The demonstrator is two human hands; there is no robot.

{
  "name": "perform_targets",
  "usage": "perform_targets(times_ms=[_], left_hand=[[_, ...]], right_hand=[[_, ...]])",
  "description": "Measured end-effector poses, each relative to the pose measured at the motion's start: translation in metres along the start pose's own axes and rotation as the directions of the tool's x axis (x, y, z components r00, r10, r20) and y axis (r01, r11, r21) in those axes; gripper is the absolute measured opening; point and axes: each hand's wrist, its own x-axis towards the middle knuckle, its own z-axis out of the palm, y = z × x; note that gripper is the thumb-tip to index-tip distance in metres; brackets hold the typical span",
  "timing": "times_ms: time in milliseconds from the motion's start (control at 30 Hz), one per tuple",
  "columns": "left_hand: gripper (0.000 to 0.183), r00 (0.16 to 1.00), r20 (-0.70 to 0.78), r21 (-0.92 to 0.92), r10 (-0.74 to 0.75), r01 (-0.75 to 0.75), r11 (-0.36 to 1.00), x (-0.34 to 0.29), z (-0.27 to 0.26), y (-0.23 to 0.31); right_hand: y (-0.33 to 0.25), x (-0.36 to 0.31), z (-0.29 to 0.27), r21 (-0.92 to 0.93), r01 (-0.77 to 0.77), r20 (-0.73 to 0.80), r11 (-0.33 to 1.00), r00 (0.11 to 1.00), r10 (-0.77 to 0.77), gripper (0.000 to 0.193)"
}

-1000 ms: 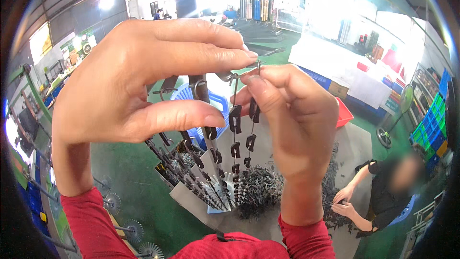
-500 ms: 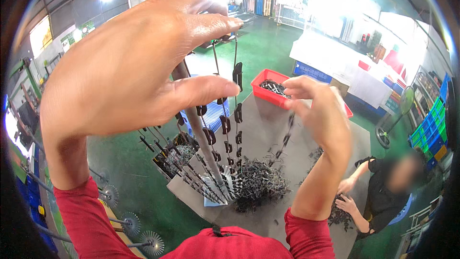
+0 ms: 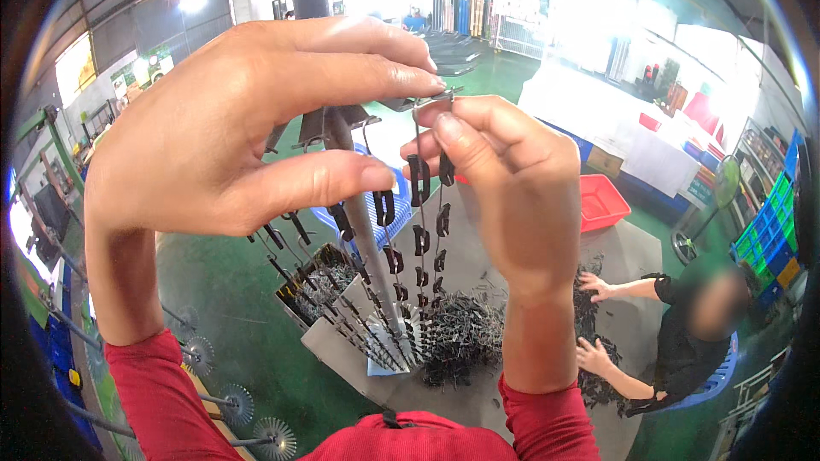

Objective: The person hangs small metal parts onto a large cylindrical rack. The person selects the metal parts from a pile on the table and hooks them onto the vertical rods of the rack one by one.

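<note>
My left hand (image 3: 248,119) is raised close to the camera, its fingers curled around the dark metal arm of a hanging rack (image 3: 329,128). Its index fingertip reaches the arm's hooked end. My right hand (image 3: 512,188) pinches the top of a thin wire strung with small black clips (image 3: 420,239), right at that hook. A second strand of clips (image 3: 442,222) hangs beside it. The rack's grey pole (image 3: 369,248) runs down, with more clip-laden wires fanning out low on it.
Below lies a grey table (image 3: 632,256) with a pile of black clips (image 3: 461,333), a box of parts (image 3: 318,283) and a red bin (image 3: 602,201). A seated person (image 3: 683,333) sorts clips at its right side. A blue stool (image 3: 395,205) stands on the green floor.
My right hand dropped away toward the red bin half a second ago, then rose back to the hook with a wire of clips. My left hand closed again on the rack arm.
</note>
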Motion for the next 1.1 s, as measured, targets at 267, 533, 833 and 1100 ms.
perform_targets(times_ms=[267, 533, 833, 1100], left_hand=[[0.056, 0.999, -0.033, 0.029, -0.035, 0.036, 0.999, 0.005, 0.0, 0.011], [0.052, 0.999, -0.039, 0.047, -0.018, 0.02, 0.999, 0.012, 0.0, 0.023], [0.047, 0.998, -0.053, 0.255, -0.03, 0.043, 0.966, 0.022, -0.002, 0.017], [0.063, 0.989, 0.021, 0.099, -0.143, 0.141, 0.985, 0.022, 0.003, 0.005]], right_hand=[[-0.01, 0.001, -0.014, 0.095, -0.027, -0.012, 0.995, 1.0, 0.028, 0.017], [-0.008, -0.001, -0.026, 0.135, -0.001, 0.04, 0.991, 0.999, -0.004, 0.018], [0.01, -0.004, -0.075, 0.071, -0.15, -0.035, 0.986, 0.988, 0.153, 0.02], [0.017, -0.012, -0.082, -0.83, 0.025, 0.102, 0.557, 0.989, 0.107, 0.032]])
